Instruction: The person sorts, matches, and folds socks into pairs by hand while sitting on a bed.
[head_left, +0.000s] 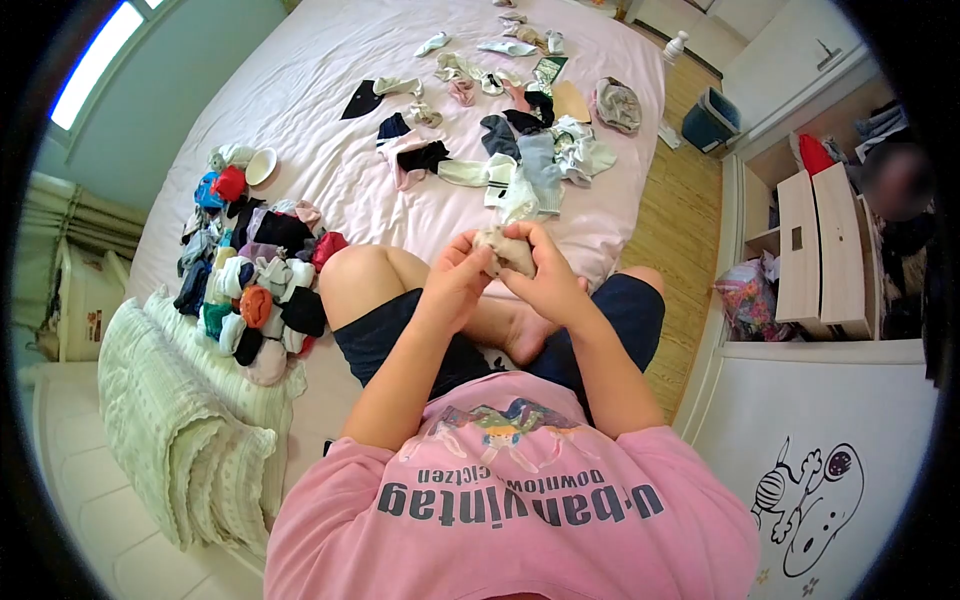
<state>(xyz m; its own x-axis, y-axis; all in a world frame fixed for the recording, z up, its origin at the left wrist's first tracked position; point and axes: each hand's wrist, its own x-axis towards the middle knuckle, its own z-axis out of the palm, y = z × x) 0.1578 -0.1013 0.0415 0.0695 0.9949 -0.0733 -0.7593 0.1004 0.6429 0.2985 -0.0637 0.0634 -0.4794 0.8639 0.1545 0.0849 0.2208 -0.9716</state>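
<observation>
Above my crossed legs, both hands hold a bunched beige sock (pixel 512 252) between them. My left hand (pixel 462 268) pinches its left side, with the fingers curled in. On the other side my right hand (pixel 540 262) grips the cloth, thumb toward the middle. Whether it is one sock or two folded together, I cannot tell. Just beyond the hands lies a white sock (pixel 516 200), and past it a grey-blue sock (pixel 541 172) among other loose socks. Left of my knee is a heap of balled socks (pixel 262 270) in many colours.
The bed's pink sheet (pixel 330 60) spreads under everything. A folded pale green quilt (pixel 180 420) lies at the left. At the right are a bin (pixel 711 121) on the wooden floor and a cabinet with open drawers (pixel 812 255). A cream bowl-shaped item (pixel 261 167) sits by the heap.
</observation>
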